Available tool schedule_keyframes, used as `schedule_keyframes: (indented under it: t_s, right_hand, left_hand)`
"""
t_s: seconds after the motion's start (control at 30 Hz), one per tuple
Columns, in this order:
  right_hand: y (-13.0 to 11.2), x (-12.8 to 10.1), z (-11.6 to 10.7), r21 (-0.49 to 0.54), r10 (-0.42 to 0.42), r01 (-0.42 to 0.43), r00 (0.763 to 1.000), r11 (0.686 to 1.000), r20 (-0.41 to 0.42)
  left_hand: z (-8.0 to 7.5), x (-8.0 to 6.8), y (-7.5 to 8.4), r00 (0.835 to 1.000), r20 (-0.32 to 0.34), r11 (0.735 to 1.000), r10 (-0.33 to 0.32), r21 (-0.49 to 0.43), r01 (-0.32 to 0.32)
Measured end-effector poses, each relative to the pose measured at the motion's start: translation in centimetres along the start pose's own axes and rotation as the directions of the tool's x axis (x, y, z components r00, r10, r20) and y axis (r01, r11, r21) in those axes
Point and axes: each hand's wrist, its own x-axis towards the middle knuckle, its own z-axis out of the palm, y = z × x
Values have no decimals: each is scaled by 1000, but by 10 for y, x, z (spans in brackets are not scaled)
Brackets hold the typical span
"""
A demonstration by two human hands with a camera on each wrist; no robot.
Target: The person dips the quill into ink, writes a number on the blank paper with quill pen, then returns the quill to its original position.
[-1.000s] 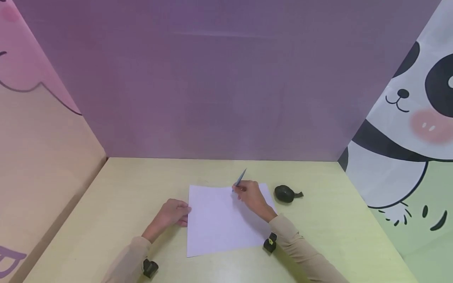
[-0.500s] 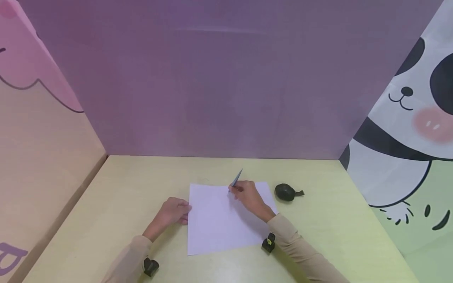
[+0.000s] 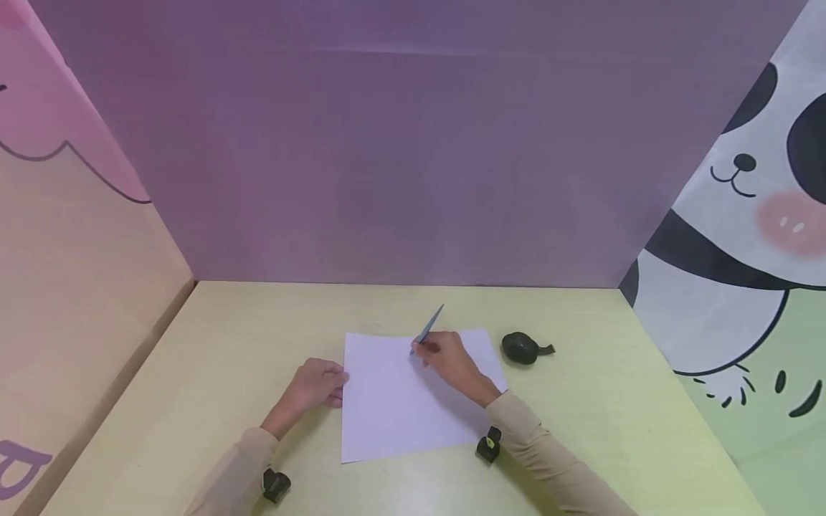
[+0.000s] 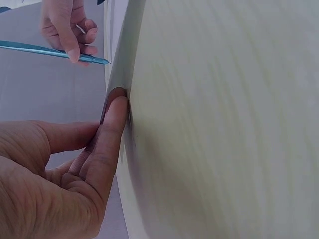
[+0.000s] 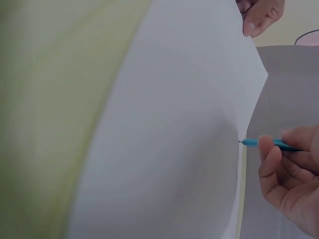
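Observation:
In the head view a white sheet of paper (image 3: 381, 408) lies on the table. My left hand (image 3: 316, 383) pinches its left edge. The left wrist view shows the paper's edge (image 4: 122, 64) between thumb and fingers, slightly raised off the tabletop. My right hand (image 3: 448, 358) reaches over the upper part of the sheet and grips a slim blue pen (image 3: 431, 322). In the right wrist view the teal-blue pen (image 5: 250, 142) points its thin tip at the paper's surface, fingers curled round the barrel. No clear marks show on the paper.
A black rounded thing with a short tail (image 3: 520, 348) lies right of the sheet. Small black devices, the left one (image 3: 276, 486) and the right one (image 3: 488, 446), sit at the wrists. A purple wall (image 3: 406, 165) stands behind the pale wooden table (image 3: 258, 322).
My right hand has moved left and slightly nearer across the paper with the pen. The left hand keeps its hold on the sheet's edge.

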Motion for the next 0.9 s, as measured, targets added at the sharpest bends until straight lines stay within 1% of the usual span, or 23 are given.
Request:
schedule_keyframes:
  t_s: [0.2, 0.37, 0.5, 0.73, 0.9]
  right_hand:
    - [-1, -1, 0, -3, -14, 14, 1000, 1000, 17]
    - [0, -2, 1, -10, -25, 26, 1000, 1000, 12]
    - [-1, -2, 2, -16, -34, 35, 999, 999, 19]
    - [-4, -8, 4, -26, -65, 66, 997, 997, 32]
    - [-7, -11, 4, -16, -64, 65, 997, 998, 41]
  left_hand:
    - [-1, -1, 1, 1000, -3, 1000, 3, -1, -3]
    - [-2, -2, 2, 1000, -5, 1000, 12, 8, -12]
    - [-1, -1, 1, 1000, -19, 1000, -2, 14, 3]
    - [2, -2, -1, 1000, -21, 1000, -14, 16, 15]
    - [2, -1, -1, 1000, -22, 1000, -18, 3, 18]
